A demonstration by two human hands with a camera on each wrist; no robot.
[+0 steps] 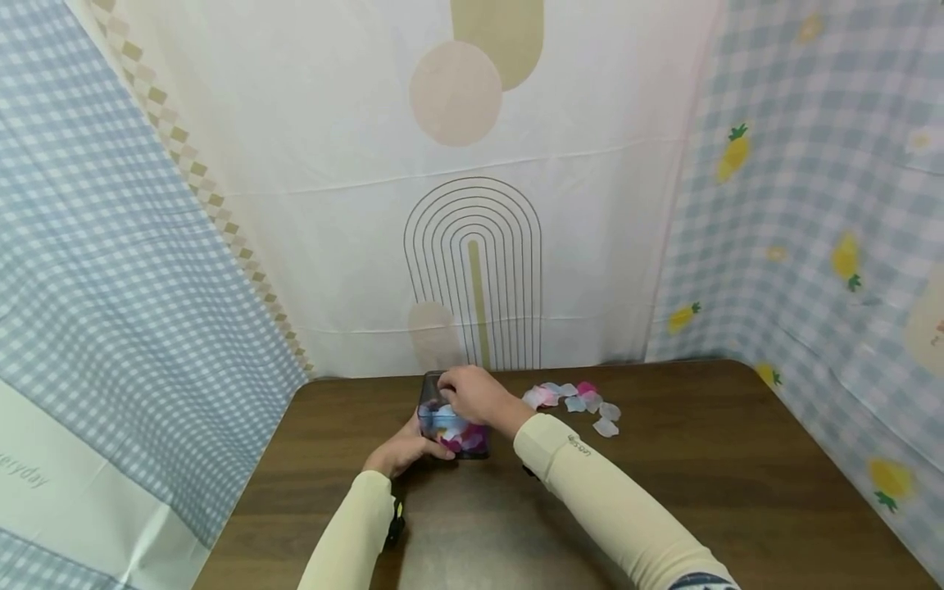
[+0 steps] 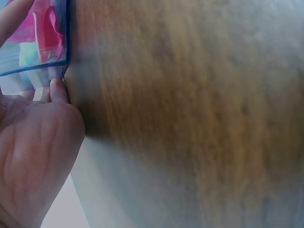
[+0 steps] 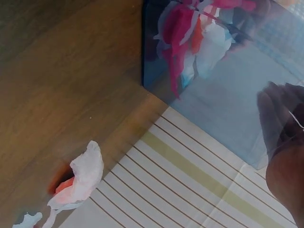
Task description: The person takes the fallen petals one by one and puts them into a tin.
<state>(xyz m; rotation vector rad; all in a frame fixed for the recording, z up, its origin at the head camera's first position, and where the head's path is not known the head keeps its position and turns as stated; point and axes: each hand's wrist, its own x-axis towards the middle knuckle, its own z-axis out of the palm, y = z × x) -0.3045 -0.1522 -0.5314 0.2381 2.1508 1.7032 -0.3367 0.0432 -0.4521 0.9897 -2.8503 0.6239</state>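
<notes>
A clear, bluish plastic box [image 1: 433, 419] stands on the table, with pink, magenta, white and blue petals [image 1: 463, 438] heaped inside. My left hand [image 1: 404, 449] grips its lower left side, thumb across the near face. In the left wrist view, the palm of the left hand [image 2: 35, 142] lies against the box's corner. My right hand [image 1: 475, 396] is at the box's top, fingers bent down. Through the see-through wall in the right wrist view, the fingers of the right hand [image 3: 280, 111] are bunched together by a thin white edge; I cannot tell whether they pinch a petal.
Several loose petals [image 1: 592, 401] in white, pale blue and pink lie on the brown wooden table [image 1: 701, 459], right of the box. One pale petal [image 3: 88, 168] lies near the table's far edge. A patterned cloth [image 1: 347, 246] hangs behind; checked cloth [image 1: 804, 287] hangs at the right.
</notes>
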